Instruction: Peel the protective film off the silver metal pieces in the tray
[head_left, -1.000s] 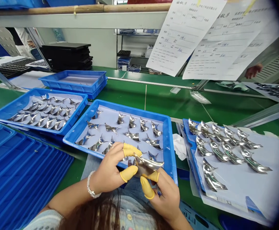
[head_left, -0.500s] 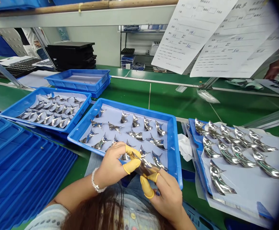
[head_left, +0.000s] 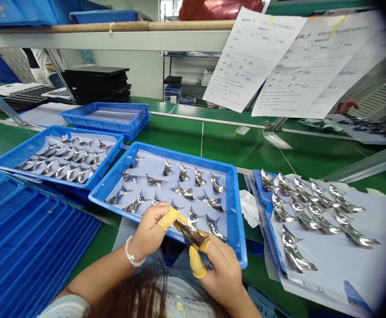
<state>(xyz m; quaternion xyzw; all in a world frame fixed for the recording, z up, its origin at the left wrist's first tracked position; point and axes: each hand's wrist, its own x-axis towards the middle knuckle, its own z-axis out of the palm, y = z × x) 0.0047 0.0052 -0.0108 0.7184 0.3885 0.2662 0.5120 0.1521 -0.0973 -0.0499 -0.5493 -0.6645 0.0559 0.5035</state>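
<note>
Between my two hands is a shiny, curved metal part [head_left: 190,234], held over the near edge of a blue tray [head_left: 241,221]. My left hand [head_left: 155,225], with yellow finger cots on thumb and forefinger, pinches its left end. At the right end, my right hand [head_left: 221,265] grips it, also in yellow finger cots. Several similar pronged metal parts [head_left: 182,191] lie spaced out on white paper in the tray. A white bead bracelet [head_left: 132,252] circles my left wrist.
Another blue tray [head_left: 1,161] of metal parts stands at the left, above stacked blue trays [head_left: 30,234]. On the right, larger curved parts [head_left: 294,249] rest on white paper. Crumpled tissue [head_left: 249,207] lies between. Printed sheets [head_left: 249,62] hang from the shelf. Another person's hand [head_left: 347,106] shows far right.
The metal part has turned a little between my fingers, with both hands still on it. My view has tilted up slightly, showing more of the shelf.
</note>
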